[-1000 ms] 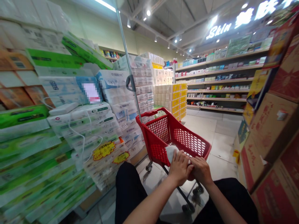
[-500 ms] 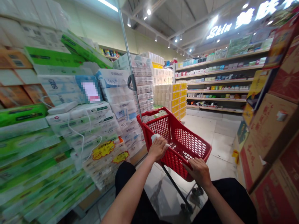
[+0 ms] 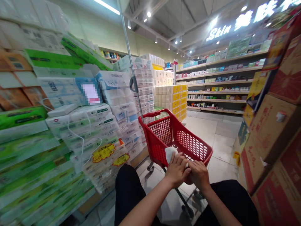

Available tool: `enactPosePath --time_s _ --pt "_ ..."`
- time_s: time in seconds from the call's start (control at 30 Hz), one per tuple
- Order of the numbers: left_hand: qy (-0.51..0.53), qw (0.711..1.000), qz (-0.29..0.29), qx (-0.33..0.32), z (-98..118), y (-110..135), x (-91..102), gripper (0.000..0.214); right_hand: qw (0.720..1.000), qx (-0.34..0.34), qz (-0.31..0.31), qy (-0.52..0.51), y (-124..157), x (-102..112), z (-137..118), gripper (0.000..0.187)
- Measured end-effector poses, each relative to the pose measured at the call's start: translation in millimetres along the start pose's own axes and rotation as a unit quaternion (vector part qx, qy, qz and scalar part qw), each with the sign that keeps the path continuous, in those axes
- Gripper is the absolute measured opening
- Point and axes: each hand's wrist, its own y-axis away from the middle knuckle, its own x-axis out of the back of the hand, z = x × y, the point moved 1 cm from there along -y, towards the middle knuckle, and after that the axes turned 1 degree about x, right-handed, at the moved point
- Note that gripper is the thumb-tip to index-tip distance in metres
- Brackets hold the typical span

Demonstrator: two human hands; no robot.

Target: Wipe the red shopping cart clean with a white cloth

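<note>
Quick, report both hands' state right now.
Left hand: closed, holding a white cloth against the red shopping cart.
Right hand: closed on the cart's rim.

Pale-green wall (image 3: 98, 34) | tiled floor (image 3: 222, 160) | stocked shelves (image 3: 218, 83) | lit spotlights (image 3: 149, 14)

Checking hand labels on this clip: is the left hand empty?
No, the left hand presses a white cloth on the rim of the red shopping cart.

Light's decent from the ceiling spots (image 3: 149, 14) beyond your hands (image 3: 177, 169), but the sign (image 3: 244, 19) above and right of them glares and the packs (image 3: 25, 157) far left smear.
</note>
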Motion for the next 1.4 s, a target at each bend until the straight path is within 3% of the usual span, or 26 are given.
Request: enactPosePath --time_s 0.13,0.53,0.63,0.87,1.1,1.2,1.3,1.4 --pt "-0.020 0.998 -0.024 -0.047 -26 -3 9.5 0.036 1.000 -0.003 -0.001 0.012 -1 0 -2 0.019" --pt "-0.049 0.996 0.013 0.073 -107 -19 21.2 0.027 0.999 0.000 -0.025 0.024 -10 1 -36 0.017" --pt "-0.047 0.994 0.019 0.094 -105 -13 24.0 0.028 0.999 0.012 -0.037 0.028 -13 -3 -47 0.014" --pt "-0.015 0.996 0.032 0.084 -74 5 18.9 0.027 0.997 0.037 -0.066 0.020 -19 -1 -54 0.010" --pt "-0.005 0.998 0.006 0.065 -82 -8 15.3 0.030 0.989 0.086 -0.120 -0.028 -35 17 0 0.047" --pt "-0.008 0.998 0.009 0.065 -86 -16 9.8 0.030 0.983 0.079 -0.166 -0.027 -39 16 24 0.044" --pt "-0.009 0.998 0.008 0.065 -92 -23 6.3 0.030 0.981 0.062 -0.184 -0.002 -39 6 33 0.049" --pt "-0.012 0.997 0.006 0.078 -95 -28 5.6 0.031 0.986 0.052 -0.159 0.019 -38 -3 26 0.049"
